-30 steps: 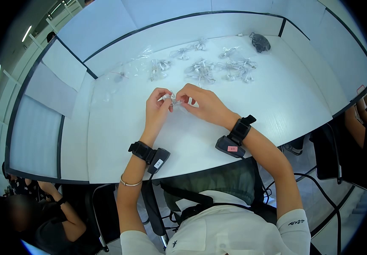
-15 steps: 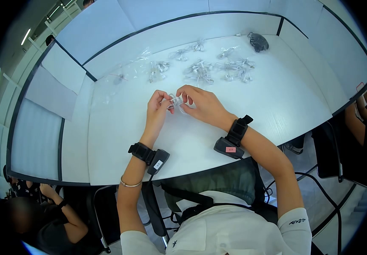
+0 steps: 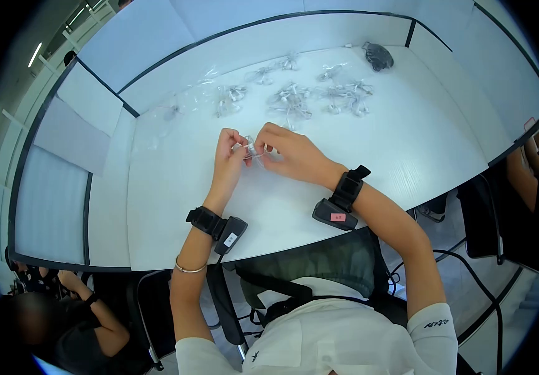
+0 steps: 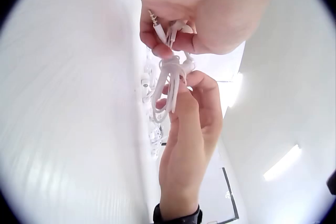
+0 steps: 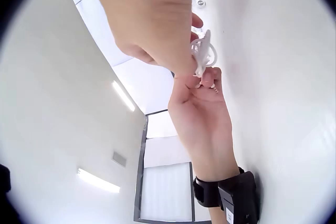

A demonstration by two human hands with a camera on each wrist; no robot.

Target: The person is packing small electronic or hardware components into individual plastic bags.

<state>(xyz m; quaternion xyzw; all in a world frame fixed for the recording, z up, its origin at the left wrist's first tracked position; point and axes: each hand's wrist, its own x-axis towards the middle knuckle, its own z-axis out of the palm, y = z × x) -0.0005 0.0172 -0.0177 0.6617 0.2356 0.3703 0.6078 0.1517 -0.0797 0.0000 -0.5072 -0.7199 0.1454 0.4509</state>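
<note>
Earphones [image 4: 171, 68] partly behind left hand [image 4: 212, 8]

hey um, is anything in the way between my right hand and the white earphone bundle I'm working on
Nothing visible. Your right hand already has its fingers on the white earphone bundle, opposite your left hand. The other bundles lie farther back on the table, outside that spot.
</note>
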